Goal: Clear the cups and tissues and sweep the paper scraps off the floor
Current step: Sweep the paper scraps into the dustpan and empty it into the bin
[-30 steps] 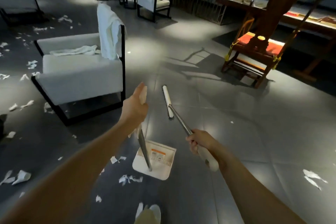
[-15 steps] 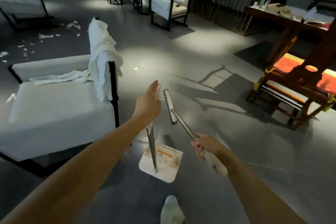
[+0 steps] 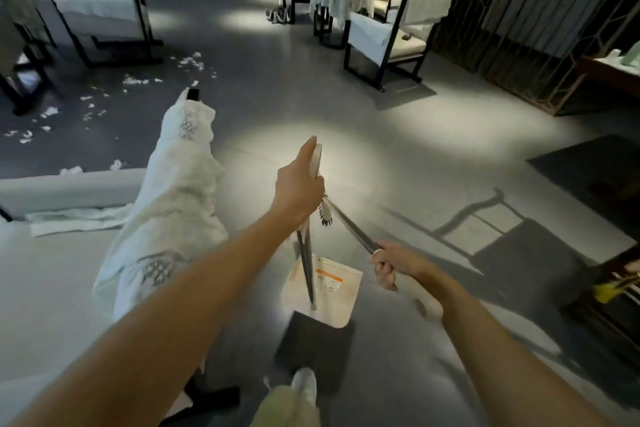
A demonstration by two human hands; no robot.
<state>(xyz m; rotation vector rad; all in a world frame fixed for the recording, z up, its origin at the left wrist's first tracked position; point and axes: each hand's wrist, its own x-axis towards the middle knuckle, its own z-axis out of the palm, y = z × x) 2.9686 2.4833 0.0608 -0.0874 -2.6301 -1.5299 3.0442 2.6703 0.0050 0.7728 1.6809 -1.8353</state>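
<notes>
Grey floor [image 3: 433, 156] | left hand [image 3: 298, 184] fingers curled round dustpan handle [image 3: 306, 267] | right hand [image 3: 391, 263] fingers grip broom [image 3: 349, 229] | dustpan's orange label [image 3: 329, 277] unreadable

**Left arm** [image 3: 166, 308]: bare, stretched from the lower left toward centre, ending above and left of the dustpan [image 3: 332, 302].

**Left hand** [image 3: 299, 184]: back toward the camera, fingers curled round the top of the dustpan handle [image 3: 306, 263], one digit laid straight up along the pale grip.

**Right arm** [image 3: 502, 343]: bare, reaching in from the lower right, bent slightly at the wrist.

**Right hand** [image 3: 391, 262]: just right of the dustpan and lower than the left hand, fist closed round the broom handle [image 3: 349, 224].

**Shoe** [image 3: 304, 383]: one foot forward, below the dustpan.
</notes>
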